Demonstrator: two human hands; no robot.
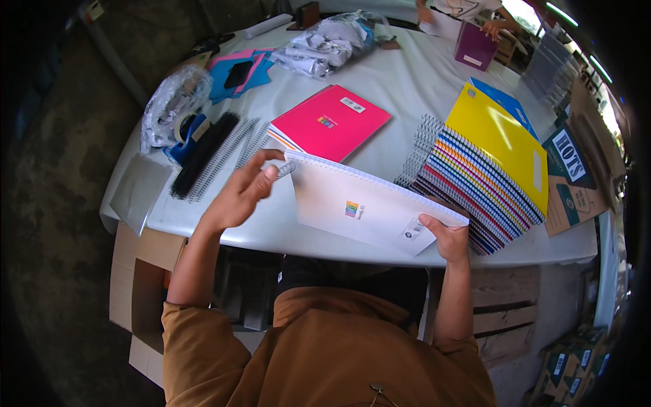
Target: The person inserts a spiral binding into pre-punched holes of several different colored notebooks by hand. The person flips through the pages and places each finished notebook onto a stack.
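The white notebook (359, 203) is up between the two hands. The left hand (247, 186) pinches the wire coil (288, 168) at one corner; the right hand (449, 241) pinches the other end, thumb on top. To do this well, keep the edge straight and turn the coil gently, clear of the pink notebook (332, 121) just past the left hand

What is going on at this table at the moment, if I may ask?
A person's right hand grips the right end of a white notebook, while the left hand holds a grey coil at its upper left corner. A pink notebook lies just beyond on the table, and a yellow-topped notebook stack stands to the right. Across the table, another person's hand is on a purple notebook.
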